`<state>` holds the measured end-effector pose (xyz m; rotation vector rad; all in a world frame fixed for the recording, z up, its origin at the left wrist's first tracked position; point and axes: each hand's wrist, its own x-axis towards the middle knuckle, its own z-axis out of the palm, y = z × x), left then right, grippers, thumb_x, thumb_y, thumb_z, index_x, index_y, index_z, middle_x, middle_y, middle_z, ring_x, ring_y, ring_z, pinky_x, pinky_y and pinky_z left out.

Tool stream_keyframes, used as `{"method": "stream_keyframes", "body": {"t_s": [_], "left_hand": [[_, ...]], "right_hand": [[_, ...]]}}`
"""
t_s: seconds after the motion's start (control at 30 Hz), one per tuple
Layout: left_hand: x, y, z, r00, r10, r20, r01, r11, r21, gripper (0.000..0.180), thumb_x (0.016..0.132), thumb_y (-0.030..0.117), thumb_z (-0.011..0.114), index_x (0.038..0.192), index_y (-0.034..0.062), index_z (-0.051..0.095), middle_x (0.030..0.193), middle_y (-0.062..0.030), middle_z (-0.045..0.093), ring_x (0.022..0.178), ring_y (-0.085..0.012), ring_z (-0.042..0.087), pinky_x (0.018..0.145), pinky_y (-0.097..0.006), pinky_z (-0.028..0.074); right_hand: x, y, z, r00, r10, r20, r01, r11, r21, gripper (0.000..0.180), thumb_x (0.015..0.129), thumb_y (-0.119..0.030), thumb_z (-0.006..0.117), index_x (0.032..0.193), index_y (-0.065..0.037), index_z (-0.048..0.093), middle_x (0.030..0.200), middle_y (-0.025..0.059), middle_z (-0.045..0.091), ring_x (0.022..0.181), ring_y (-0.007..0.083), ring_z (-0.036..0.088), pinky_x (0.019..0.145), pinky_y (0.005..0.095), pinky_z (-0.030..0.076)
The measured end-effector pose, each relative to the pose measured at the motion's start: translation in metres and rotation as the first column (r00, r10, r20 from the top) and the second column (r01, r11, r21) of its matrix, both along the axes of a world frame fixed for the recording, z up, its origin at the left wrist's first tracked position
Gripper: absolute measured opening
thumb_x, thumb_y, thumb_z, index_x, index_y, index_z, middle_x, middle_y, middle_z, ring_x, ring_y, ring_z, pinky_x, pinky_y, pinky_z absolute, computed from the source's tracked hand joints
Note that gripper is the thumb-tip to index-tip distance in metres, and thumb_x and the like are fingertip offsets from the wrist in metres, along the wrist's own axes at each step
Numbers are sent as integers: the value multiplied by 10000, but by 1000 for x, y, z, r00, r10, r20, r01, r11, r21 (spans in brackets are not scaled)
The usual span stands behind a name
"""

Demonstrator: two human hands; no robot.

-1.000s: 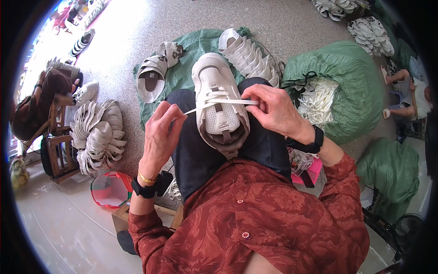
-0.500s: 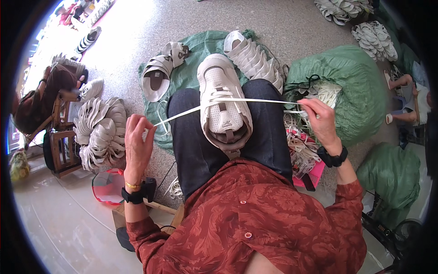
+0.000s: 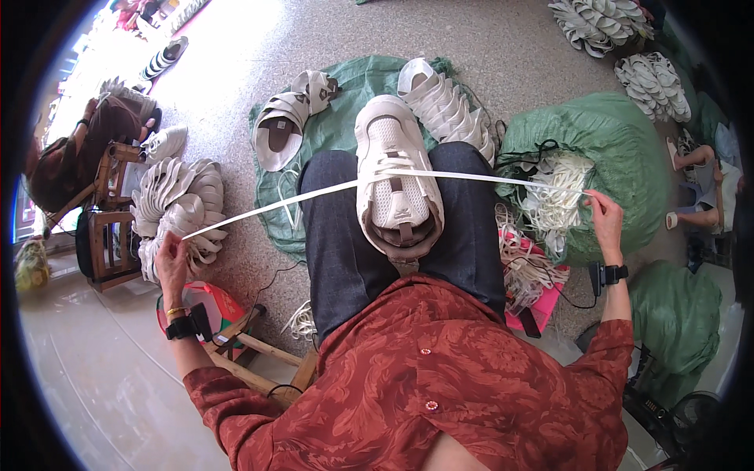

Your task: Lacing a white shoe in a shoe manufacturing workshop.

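Observation:
A white and beige sneaker [image 3: 397,149] rests between my thighs, its toe pointing away and its brown-lined opening toward me. A flat white shoelace [image 3: 271,206] passes through its lower eyelets and stretches out tautly to both sides. My left hand [image 3: 171,263], closed in a pinch, grips one lace end beside a ring of stacked shoe uppers. Out to the right, my right hand [image 3: 605,220] pinches the other end in front of a green sack. Several eyelets farther up the tongue appear to have no lace in them.
White shoe uppers [image 3: 279,133] and a nested row of them [image 3: 448,106] lie on a green sheet [image 3: 353,78]. The green sack [image 3: 628,157] holds white laces [image 3: 558,184]. A pink tray [image 3: 550,302] with laces stands near my right thigh. People sit at both sides.
Both hands have moved outward, drawing longer lengths of lace from the sneaker on each side. The whole view has shifted slightly.

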<state>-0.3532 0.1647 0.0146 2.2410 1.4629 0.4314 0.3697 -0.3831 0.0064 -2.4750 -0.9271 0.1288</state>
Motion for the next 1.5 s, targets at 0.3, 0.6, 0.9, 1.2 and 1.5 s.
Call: {"method": "stream_keyframes", "body": {"t_s": [0.3, 0.6, 0.9, 1.2, 1.5], "left_hand": [[-11, 9, 8, 992, 4, -125, 3, 998, 59, 109, 924, 69, 662, 930, 9, 571, 695, -12, 500, 637, -109, 455, 604, -290, 416], [16, 15, 29, 977, 2, -212, 34, 986, 166, 62, 861, 15, 627, 913, 1, 596, 718, -52, 596, 674, -142, 575, 650, -307, 470], [77, 50, 99, 916, 86, 391, -176, 964, 201, 75, 977, 100, 638, 959, 29, 656, 787, 40, 569, 698, -38, 473, 623, -209, 394], [199, -105, 59, 903, -68, 425, 395, 521, -757, 74, 902, 81, 694, 895, 50, 627, 807, 0, 647, 718, -69, 570, 651, -215, 446], [283, -152, 39, 778, -192, 598, 515, 740, -433, 69, 925, -6, 633, 903, 5, 569, 962, -66, 730, 781, -50, 585, 726, -225, 490]], "right_hand": [[31, 0, -18, 968, -78, -236, 97, 993, 70, 243, 991, -52, 559, 1178, 12, 700, 856, 73, 700, 658, 117, 673, 604, 250, 572], [27, 35, -24, 831, -101, -547, 117, 993, -6, 220, 1014, -132, 559, 1020, 54, 677, 832, 94, 693, 673, 152, 700, 586, 263, 590], [4, 126, 52, 670, 190, -718, 166, 904, 394, 287, 1023, -214, 589, 1101, 49, 676, 900, 90, 700, 744, 129, 687, 690, 257, 589], [-121, 161, 61, 396, 307, -865, -169, 951, 260, 258, 995, -109, 600, 1201, 27, 674, 1036, 116, 719, 732, 78, 668, 674, 200, 556], [-184, 233, 46, 757, 614, -223, -548, 783, 295, 178, 938, -40, 649, 1080, -30, 756, 881, 27, 643, 665, 86, 568, 592, 280, 462]]}}
